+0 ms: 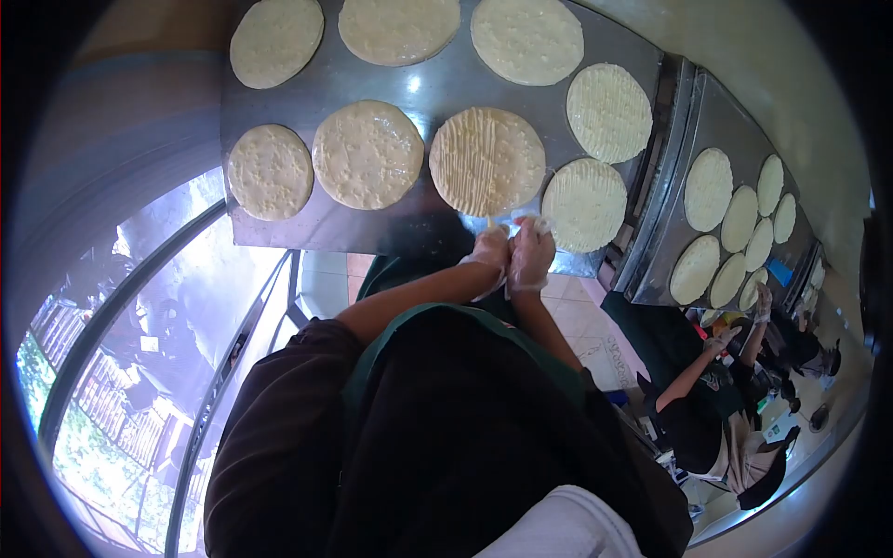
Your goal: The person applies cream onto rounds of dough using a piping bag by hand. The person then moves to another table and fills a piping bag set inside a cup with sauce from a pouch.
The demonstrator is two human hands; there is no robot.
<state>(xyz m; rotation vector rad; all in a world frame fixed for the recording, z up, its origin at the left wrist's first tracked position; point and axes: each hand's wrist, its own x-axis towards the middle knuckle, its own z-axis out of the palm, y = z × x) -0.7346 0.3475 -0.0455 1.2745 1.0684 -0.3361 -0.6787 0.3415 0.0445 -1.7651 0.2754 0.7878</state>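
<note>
Both my hands wear clear plastic gloves and meet at the front edge of the metal table. My left hand (pixel 491 249) and my right hand (pixel 531 253) are closed around something mostly hidden, with a small pale tip showing above the fingers. That tip points at the lower edge of a round flat dough (pixel 487 162). Thin pale lines cover the left part of this round; its right part shows scattered lumps. To its right lies a paler round (pixel 584 205) covered with lines. On its left sits a lumpy, glossy round (pixel 367 155).
More dough rounds lie on the metal table (pixel 260 104). A second metal table (pixel 662 186) at the right bears several rounds. Co-workers (pixel 693 423) in dark clothes and gloves stand beside it. A glass panel (pixel 177 307) with a metal frame is at the left.
</note>
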